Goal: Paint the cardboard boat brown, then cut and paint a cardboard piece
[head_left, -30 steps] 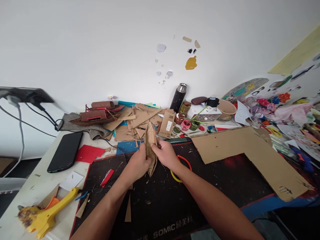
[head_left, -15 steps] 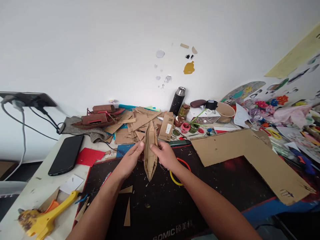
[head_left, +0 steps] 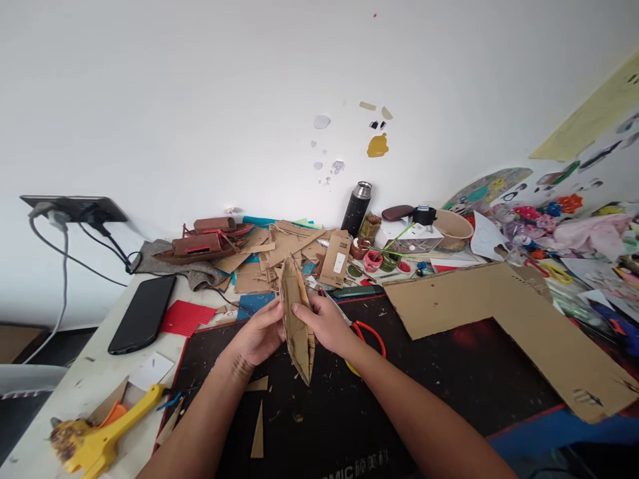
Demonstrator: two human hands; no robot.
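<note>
A small cardboard boat hull [head_left: 298, 332], pointed at both ends with low upright sides, is held above the black mat [head_left: 319, 426]. My left hand [head_left: 262, 329] grips its left side, fingers partly hidden behind it. From the other side, my right hand [head_left: 327, 322] holds the hull with the thumb pressed inside. Scissors [head_left: 369, 332] with red and yellow handles lie beneath my right wrist, partly covered. Cut cardboard scraps [head_left: 257, 432] lie on the mat below my left hand.
Two brown model boats [head_left: 204, 246] stand at the back left, beside piled cardboard [head_left: 294, 239]. A black phone [head_left: 142, 314] and yellow glue gun [head_left: 104, 439] lie left. Open paint pots [head_left: 373, 260] and a black thermos [head_left: 358, 207] stand behind; a large cardboard sheet [head_left: 449, 293] lies right.
The hull has tilted, its near end swinging slightly right and closer to me. My left hand has turned and more of its palm shows. The view has shifted slightly.
</note>
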